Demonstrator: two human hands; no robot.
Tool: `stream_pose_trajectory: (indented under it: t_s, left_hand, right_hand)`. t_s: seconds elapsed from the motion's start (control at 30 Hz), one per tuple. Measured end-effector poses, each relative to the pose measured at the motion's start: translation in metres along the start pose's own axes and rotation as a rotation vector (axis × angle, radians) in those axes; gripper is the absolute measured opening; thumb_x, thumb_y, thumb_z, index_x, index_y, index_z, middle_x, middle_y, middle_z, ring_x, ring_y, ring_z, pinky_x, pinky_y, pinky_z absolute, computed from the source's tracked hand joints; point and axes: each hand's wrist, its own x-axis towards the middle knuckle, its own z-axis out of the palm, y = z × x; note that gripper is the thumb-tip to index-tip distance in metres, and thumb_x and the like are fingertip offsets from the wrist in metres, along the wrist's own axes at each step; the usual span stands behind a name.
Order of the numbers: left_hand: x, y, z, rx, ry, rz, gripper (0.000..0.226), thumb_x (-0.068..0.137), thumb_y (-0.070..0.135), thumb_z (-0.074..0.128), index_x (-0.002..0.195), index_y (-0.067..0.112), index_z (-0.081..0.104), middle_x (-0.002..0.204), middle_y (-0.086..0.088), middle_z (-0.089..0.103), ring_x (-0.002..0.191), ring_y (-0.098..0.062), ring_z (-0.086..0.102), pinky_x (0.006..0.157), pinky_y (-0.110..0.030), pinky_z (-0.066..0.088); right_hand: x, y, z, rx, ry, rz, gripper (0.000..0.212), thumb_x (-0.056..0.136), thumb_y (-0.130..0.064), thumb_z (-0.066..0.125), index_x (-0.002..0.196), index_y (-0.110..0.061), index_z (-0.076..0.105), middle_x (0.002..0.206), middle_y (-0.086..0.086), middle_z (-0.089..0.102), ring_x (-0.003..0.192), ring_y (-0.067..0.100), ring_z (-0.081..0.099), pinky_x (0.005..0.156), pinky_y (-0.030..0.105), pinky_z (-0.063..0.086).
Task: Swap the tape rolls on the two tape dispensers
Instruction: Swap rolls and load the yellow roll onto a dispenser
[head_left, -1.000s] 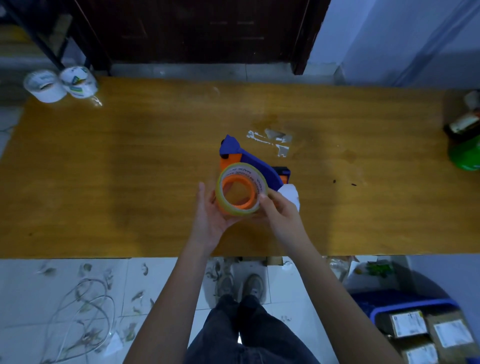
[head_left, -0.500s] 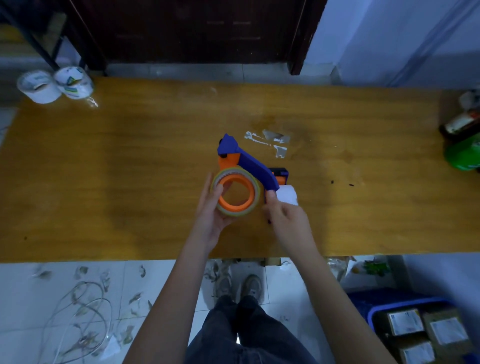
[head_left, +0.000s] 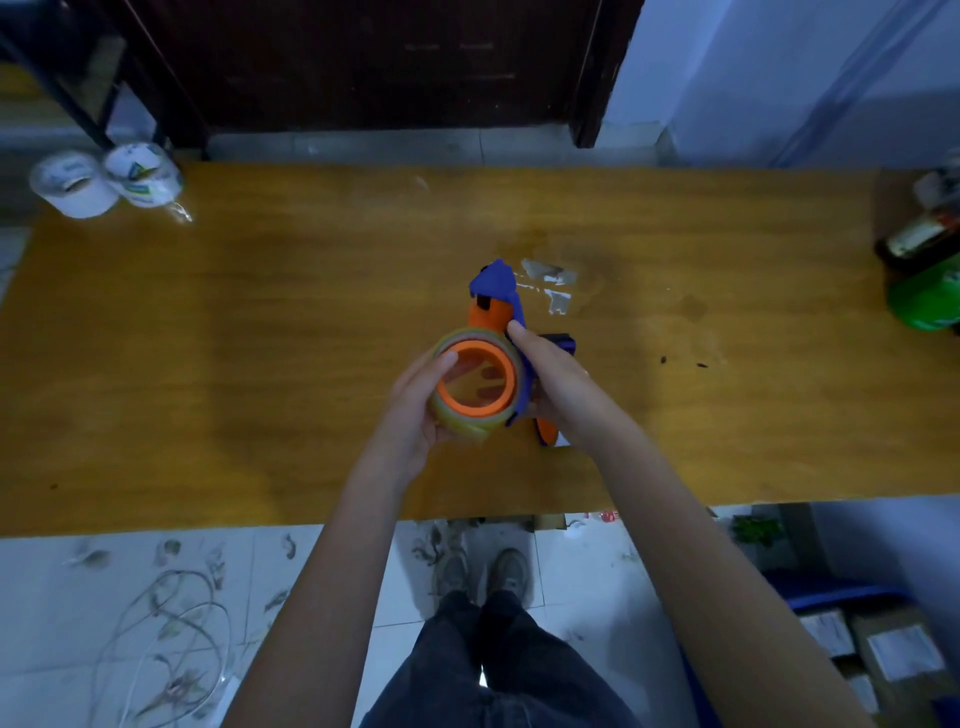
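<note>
A blue and orange tape dispenser is held above the middle of the wooden table. A yellowish clear tape roll sits around its orange hub. My left hand cups the roll from the left, thumb on the hub's rim. My right hand grips the dispenser's blue body from the right, forefinger up along the frame. Two white tape rolls stand at the table's far left corner. I see only this one dispenser.
Scraps of torn tape stick to the table just beyond the dispenser. A green bottle and other items crowd the right edge. Boxes lie on the floor at lower right, wire loops at lower left.
The dispenser has been lifted and turned, so the hub now faces up. My right hand shifted from the roll's rim onto the blue body; my left hand wrapped further around the roll.
</note>
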Motion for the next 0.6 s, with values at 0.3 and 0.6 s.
stream_pose_trajectory:
  t_s: [0.3,0.6]
  left_hand:
    - [-0.004,0.019,0.019,0.580,0.196,0.181,0.068,0.076,0.072,0.050,0.134,0.036,0.043,0.141,0.004,0.043,0.123,-0.006,0.045,0.099,-0.030,0.039]
    - [-0.037,0.010,0.016,1.355,0.193,1.165,0.063,0.080,0.046,0.064,0.129,0.010,0.050,0.130,-0.018,0.056,0.123,-0.026,0.046,0.098,-0.040,0.041]
  right_hand:
    - [-0.005,0.014,0.017,0.503,0.058,0.084,0.030,0.091,-0.040,0.051,0.106,-0.017,0.063,0.092,0.005,0.071,0.086,0.020,0.067,0.080,0.039,0.054]
    - [-0.009,0.020,0.010,0.877,-0.116,0.077,0.034,0.094,-0.037,0.046,0.101,-0.009,0.064,0.079,0.011,0.075,0.070,0.021,0.072,0.057,0.027,0.058]
